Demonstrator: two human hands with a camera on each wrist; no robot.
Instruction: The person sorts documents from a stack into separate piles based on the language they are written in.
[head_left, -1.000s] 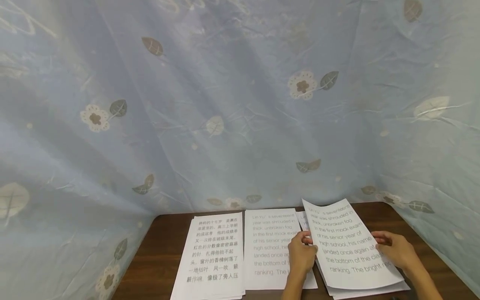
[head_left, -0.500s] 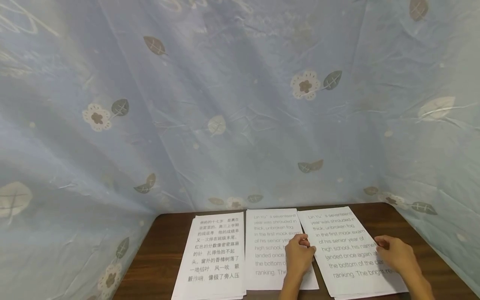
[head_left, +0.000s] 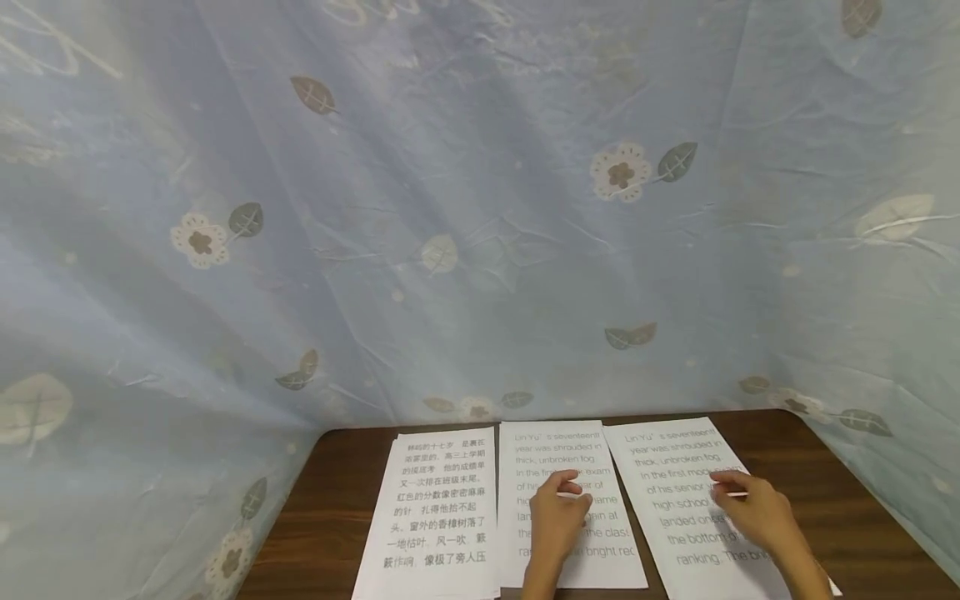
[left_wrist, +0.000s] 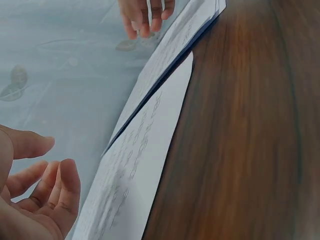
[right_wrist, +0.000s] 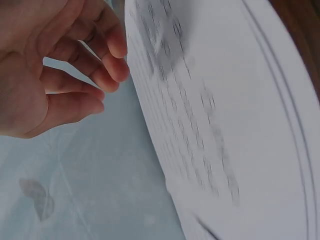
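Observation:
Above the middle pile of paper sheets (head_left: 564,454), printed in English, hovers my left hand (head_left: 553,521) with its fingers loosely bent. The left wrist view shows the gap between thumb and fingers, with nothing held. My right hand (head_left: 756,515) hangs over the right-hand paper pile (head_left: 667,521), which bears the same English text and lies slightly slanted. In the right wrist view its fingers (right_wrist: 112,72) are relaxed, apart from the page below. A third pile, printed in Chinese (head_left: 431,517), lies at the left, away from both hands.
The piles lie side by side on a dark brown wooden table (head_left: 847,508), with a narrow gap between the middle and right ones. A pale blue curtain (head_left: 480,250) with leaf and flower prints hangs behind the table and along its sides.
The raised sheets on the right pile have come down flat, and both hands have let go. Each hand has since shifted left, the left one over the middle pile, the right one over the right pile.

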